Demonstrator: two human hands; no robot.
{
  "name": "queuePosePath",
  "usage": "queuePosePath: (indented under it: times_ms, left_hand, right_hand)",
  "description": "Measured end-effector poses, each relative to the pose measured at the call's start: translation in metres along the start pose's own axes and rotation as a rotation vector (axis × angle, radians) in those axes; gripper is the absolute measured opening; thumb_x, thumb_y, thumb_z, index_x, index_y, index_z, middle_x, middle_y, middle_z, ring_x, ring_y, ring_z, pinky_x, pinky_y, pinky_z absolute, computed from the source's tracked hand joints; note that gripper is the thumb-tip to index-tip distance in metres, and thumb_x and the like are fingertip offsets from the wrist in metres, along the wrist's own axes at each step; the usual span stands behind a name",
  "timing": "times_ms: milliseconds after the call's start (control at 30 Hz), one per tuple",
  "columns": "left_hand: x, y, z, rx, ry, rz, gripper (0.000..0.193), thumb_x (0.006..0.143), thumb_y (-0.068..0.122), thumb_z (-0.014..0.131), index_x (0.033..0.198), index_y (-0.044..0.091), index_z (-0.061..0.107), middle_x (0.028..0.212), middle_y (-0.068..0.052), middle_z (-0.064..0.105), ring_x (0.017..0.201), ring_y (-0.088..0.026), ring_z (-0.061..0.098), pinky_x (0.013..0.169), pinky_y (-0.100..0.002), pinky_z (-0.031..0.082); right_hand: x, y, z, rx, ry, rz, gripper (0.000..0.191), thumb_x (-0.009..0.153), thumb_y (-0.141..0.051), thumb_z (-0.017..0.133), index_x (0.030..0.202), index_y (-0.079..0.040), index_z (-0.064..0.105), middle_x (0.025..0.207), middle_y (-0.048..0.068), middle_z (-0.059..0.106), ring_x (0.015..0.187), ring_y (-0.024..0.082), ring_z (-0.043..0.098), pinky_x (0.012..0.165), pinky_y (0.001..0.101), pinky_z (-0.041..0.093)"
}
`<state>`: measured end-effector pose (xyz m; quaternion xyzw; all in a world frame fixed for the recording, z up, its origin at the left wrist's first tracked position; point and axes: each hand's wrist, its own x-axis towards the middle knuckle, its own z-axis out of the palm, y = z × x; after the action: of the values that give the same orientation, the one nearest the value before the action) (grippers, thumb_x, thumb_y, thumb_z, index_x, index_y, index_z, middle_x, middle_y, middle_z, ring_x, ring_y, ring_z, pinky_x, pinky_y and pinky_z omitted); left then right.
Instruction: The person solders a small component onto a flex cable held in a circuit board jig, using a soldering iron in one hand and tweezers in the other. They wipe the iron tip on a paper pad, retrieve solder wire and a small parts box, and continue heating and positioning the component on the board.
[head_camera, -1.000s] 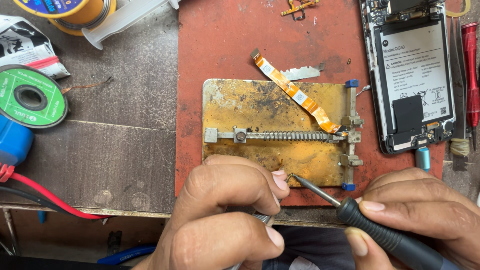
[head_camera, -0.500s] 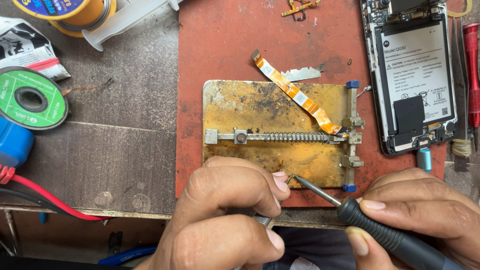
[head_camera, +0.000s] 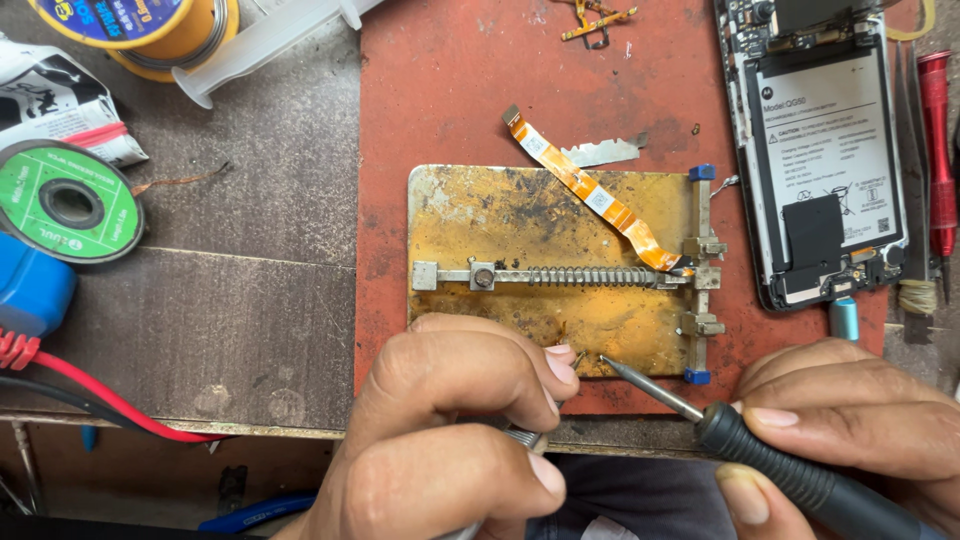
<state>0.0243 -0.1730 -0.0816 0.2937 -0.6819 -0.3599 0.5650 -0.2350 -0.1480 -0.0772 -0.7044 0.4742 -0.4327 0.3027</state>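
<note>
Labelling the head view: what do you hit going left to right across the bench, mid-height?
Green solder wick spool → yellowed metal board holder → orange flex cable → holder's side clamp rail → opened phone → red screwdriver.

1. A worn dark wooden bench (head_camera: 250, 300) carries a red rubber mat (head_camera: 450, 120) just beyond both hands.
2. A green round solder-wick spool (head_camera: 68, 203) and a clear plastic syringe (head_camera: 260, 45) lie far left of the hands.

Probably repair workshop: soldering iron (head_camera: 800, 475), opened phone (head_camera: 820, 150).
</note>
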Motion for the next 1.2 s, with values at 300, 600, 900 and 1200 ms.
queuePosePath:
  times_ms: [300, 600, 900, 1200]
  left_hand:
    - [-0.002, 0.008, 0.012, -0.018, 0.162, -0.017, 0.018, 0.108, -0.002, 0.055, 0.117, 0.009, 0.044, 0.112, -0.012, 0.054, 0.1, -0.021, 0.066, 0.097, -0.035, 0.062]
    - [-0.002, 0.009, 0.002, 0.061, 0.112, 0.186, 0.024, 0.106, -0.01, 0.051, 0.122, 0.005, 0.043, 0.118, -0.013, 0.051, 0.108, -0.023, 0.065, 0.095, -0.03, 0.057]
    - [0.009, 0.017, 0.005, -0.044, 0.141, 0.226, 0.026, 0.102, -0.012, 0.049, 0.122, 0.004, 0.045, 0.119, -0.014, 0.049, 0.105, -0.023, 0.064, 0.091, -0.032, 0.06]
    - [0.015, 0.014, 0.01, -0.046, 0.217, 0.161, 0.024, 0.098, -0.009, 0.049, 0.118, 0.004, 0.046, 0.116, -0.013, 0.051, 0.101, -0.023, 0.064, 0.086, -0.032, 0.059]
  right_hand:
    - [0.005, -0.019, 0.012, 0.084, 0.168, -0.034, 0.024, 0.094, -0.003, 0.076, 0.113, -0.002, 0.061, 0.095, 0.01, 0.07, 0.084, 0.017, 0.069, 0.08, 0.0282, 0.058]
    - [0.011, -0.013, 0.019, 0.093, 0.307, -0.021, 0.022, 0.095, -0.001, 0.076, 0.114, 0.002, 0.064, 0.105, 0.011, 0.067, 0.096, 0.014, 0.068, 0.094, 0.028, 0.055]
    - [0.024, -0.021, 0.017, 0.204, 0.282, -0.023, 0.017, 0.093, -0.005, 0.073, 0.107, 0.001, 0.065, 0.098, 0.006, 0.072, 0.09, 0.011, 0.069, 0.082, 0.0243, 0.056]
    - [0.059, -0.055, 0.01, 0.082, 0.426, -0.016, 0.024, 0.091, -0.015, 0.078, 0.101, -0.005, 0.059, 0.086, -0.001, 0.062, 0.079, 0.004, 0.056, 0.07, 0.0206, 0.047]
